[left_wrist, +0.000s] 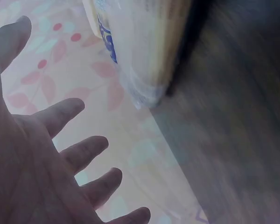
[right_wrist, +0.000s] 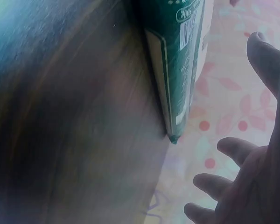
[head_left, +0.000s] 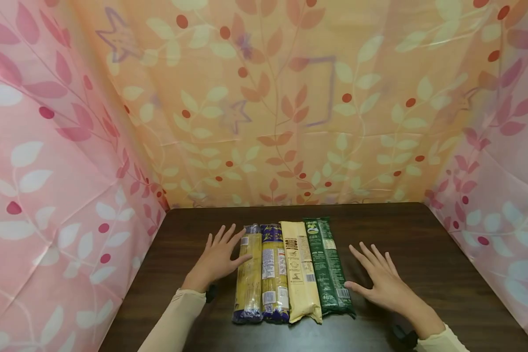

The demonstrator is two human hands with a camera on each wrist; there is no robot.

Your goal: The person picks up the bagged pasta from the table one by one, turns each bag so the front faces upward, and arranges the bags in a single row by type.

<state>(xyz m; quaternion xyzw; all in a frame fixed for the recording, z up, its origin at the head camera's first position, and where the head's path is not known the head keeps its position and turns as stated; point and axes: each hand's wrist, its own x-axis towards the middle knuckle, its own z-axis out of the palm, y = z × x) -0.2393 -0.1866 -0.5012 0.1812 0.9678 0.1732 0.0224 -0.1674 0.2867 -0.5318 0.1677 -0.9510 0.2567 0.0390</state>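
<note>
Side by side on the dark table lie a clear pack of spaghetti (head_left: 249, 274), a purple-ended pasta pack (head_left: 274, 274), a cream-coloured pack (head_left: 300, 274) and a green pack (head_left: 327, 269). My left hand (head_left: 215, 259), fingers spread, is beside the clear pack, its thumb reaching over that pack's edge in the head view; whether it touches cannot be told. On the other side my right hand (head_left: 380, 278) is spread out next to the green pack, the thumb near its edge. Both wrist views show straight fingers with nothing held, the green pack (right_wrist: 179, 70) near the right hand.
A dark wooden table (head_left: 193, 220) carries the packs. Behind it hangs an orange leaf-patterned curtain (head_left: 264, 161), with a pink curtain (head_left: 70, 195) on the left and another pink curtain (head_left: 501, 195) on the right. Each wrist wears a dark band.
</note>
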